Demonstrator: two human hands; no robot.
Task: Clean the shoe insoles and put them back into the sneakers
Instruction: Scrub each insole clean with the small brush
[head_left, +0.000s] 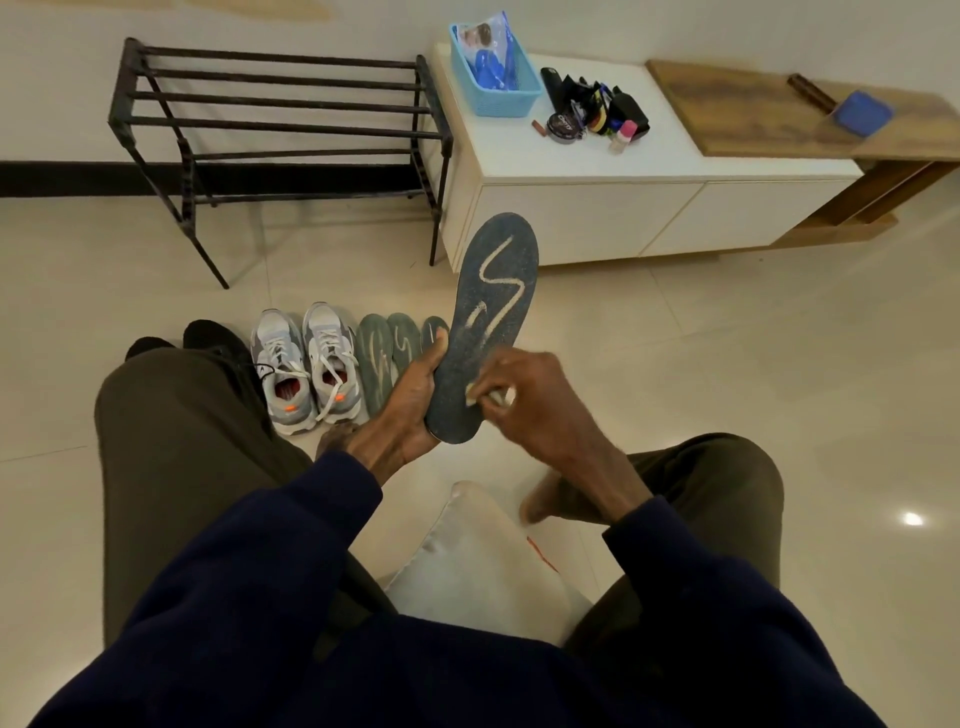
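1. The dark insole (493, 322) stands nearly upright in the middle of the frame, toe end up, with its pale S mark facing me. The left hand (410, 400) grasps its lower half, thumb hooked over the near edge. The long upper part has no support, so I judge that hard rubbing could bend it or twist it out of that hold.
2. The right hand (524, 405) pinches a small white cloth (493, 399) against the heel end. The cloth is mostly hidden by the fingers. If it slips out, bare fingertips would only smear the dirt. With the wiping down at the heel, I worry the toe end gets missed.
3. Three more insoles (387, 351) lie left of centre, just beside the pair of sneakers (306, 369). I cannot tell which are cleaned, so mixing clean with dirty, or left with right, is a real risk at refitting.
4. A dropped insole would land on the floor (727, 364) or the pale cushion (467, 561) at lower centre and pick up grit.
5. The white cabinet (571, 166) at upper right, carrying a blue basket (498, 98) and a polish tin (566, 127), is well apart. Fetching supplies means setting the insole down first.
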